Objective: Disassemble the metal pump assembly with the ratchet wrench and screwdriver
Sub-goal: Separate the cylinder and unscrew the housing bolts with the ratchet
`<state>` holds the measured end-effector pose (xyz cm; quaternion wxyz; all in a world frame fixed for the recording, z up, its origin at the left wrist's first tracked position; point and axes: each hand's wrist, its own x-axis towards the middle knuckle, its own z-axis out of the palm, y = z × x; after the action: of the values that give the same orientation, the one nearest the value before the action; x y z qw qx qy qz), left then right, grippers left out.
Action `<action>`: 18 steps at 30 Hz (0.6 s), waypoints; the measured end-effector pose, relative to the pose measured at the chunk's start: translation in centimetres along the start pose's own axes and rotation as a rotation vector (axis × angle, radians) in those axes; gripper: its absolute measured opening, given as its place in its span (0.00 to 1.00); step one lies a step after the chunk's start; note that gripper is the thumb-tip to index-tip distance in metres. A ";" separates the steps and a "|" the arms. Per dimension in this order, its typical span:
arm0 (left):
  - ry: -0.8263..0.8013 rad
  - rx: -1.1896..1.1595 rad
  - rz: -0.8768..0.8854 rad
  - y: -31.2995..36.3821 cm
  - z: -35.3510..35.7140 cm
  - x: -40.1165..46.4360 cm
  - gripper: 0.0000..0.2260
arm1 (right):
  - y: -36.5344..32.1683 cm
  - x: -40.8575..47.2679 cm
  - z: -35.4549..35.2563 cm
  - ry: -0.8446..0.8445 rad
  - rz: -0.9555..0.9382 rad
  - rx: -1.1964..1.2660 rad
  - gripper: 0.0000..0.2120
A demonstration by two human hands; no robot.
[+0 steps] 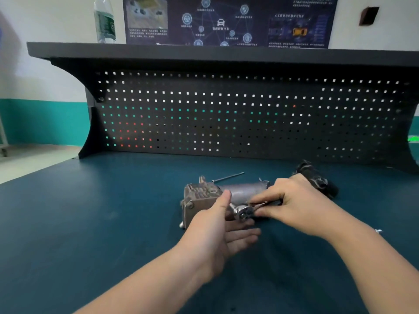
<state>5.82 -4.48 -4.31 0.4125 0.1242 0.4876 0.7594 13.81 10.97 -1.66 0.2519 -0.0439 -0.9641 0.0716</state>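
We look down at a dark teal bench (90,223) with a black pegboard (226,114) behind it. Mid-bench lies the pump (204,198): a worn, brownish metal block with ribbed top, joined to a dull grey cylinder pointing right. Our left hand (217,232) steadies the block, thumb on top, fingers straight beneath the ratchet (243,213). Our right hand (292,202) pinches the ratchet's handle, its shiny head at the pump's near side. A thin rod (227,177) lies just behind; a black object (317,180) sits to the right.
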 end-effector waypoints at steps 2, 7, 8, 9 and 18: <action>-0.023 -0.026 -0.026 -0.1 -0.4 0.4 0.14 | -0.1 -0.1 0.6 -0.057 0.029 -0.029 0.12; -0.048 -0.179 -0.017 -0.6 -0.6 1.1 0.07 | 0.5 0.2 0.3 0.068 0.064 -0.110 0.24; -0.044 -0.210 -0.017 -0.6 -0.5 1.1 0.06 | 0.6 0.2 -0.2 0.149 0.100 -0.032 0.33; -0.037 -0.236 -0.018 -0.7 -0.4 1.0 0.06 | 0.5 0.1 -0.6 0.223 0.160 0.118 0.39; -0.065 -0.291 0.000 -1.2 -0.5 1.2 0.07 | -1.4 0.6 2.0 0.336 0.510 1.161 0.21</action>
<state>5.40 -3.70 -5.76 0.4417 0.0877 0.3587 0.8177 12.20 9.38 -2.90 0.3571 -0.1386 -0.6756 0.6299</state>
